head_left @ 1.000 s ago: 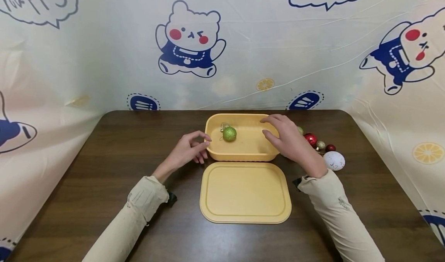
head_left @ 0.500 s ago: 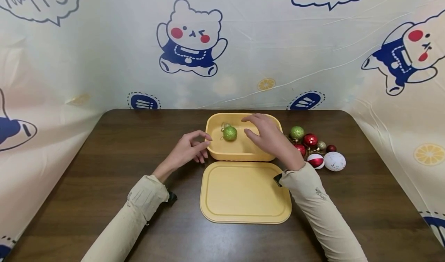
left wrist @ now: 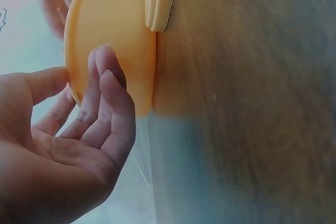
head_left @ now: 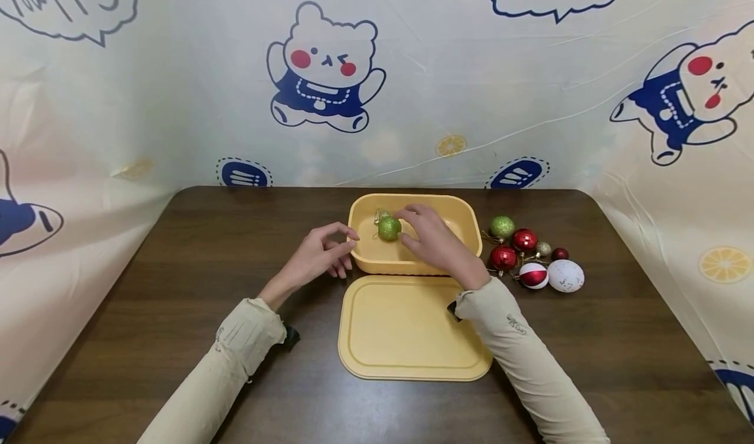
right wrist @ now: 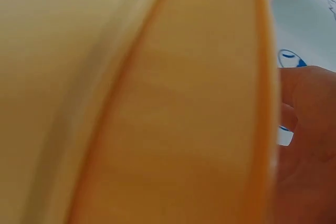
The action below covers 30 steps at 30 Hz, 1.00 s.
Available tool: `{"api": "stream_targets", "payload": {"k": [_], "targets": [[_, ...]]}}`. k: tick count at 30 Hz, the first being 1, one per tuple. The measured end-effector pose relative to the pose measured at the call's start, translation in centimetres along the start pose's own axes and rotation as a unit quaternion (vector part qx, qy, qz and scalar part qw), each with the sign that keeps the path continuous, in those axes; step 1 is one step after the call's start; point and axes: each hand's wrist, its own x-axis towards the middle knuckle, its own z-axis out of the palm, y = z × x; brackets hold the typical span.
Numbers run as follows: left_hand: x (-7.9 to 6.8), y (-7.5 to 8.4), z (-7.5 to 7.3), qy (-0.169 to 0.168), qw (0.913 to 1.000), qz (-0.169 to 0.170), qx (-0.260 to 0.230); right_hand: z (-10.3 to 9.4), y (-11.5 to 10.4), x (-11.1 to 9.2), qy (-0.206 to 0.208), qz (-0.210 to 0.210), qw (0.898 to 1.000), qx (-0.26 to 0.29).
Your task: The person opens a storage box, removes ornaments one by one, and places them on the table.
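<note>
My right hand [head_left: 432,238] is inside the yellow plastic box [head_left: 368,260], thumb and fingers spread apart at the right side of a glittery green bauble [head_left: 389,228]. Beside that bauble lies a small pale gold-green bauble [head_left: 383,213]. Most of the right hand is hidden behind the box wall [right wrist: 178,103] in the right wrist view. At the box's left end my left hand [head_left: 318,254] touches the rim with thumb and index finger. Its other fingers [left wrist: 118,106] are loosely bent beside the outer wall in the left wrist view.
The flat yellow lid [head_left: 412,326] lies in front of the box. Right of the box sit a green bauble [head_left: 502,226], several red baubles [head_left: 524,240], a small gold bauble [head_left: 543,249], a red-and-white ball [head_left: 533,276] and a speckled white egg-shaped ornament [head_left: 566,276].
My right hand has moved left from over the box's right end to the green bauble, revealing the ornaments on the right. The left hand stays at the rim.
</note>
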Motion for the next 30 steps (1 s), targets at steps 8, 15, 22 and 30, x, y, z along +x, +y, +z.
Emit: {"api": "stream_targets", "payload": {"k": [8, 15, 22, 30], "targets": [[0.0, -0.1, 0.1, -0.004, 1.0000, 0.000, -0.004, 1.8, 0.3, 0.2, -0.035, 0.013, 0.999, 0.010], [0.0, 0.0, 0.1, -0.002, 1.0000, -0.001, -0.004, 2.0, 0.5, 0.5, -0.069, 0.009, 0.997, 0.031], [-0.1, 0.1, 0.0, 0.001, 1.0000, -0.001, -0.005, 1.9, 0.3, 0.4, -0.052, 0.033, 0.996, 0.062], [-0.1, 0.2, 0.1, 0.002, 1.0000, -0.003, -0.004, 1.8, 0.4, 0.2, -0.065, 0.078, 0.991, 0.089]]}}
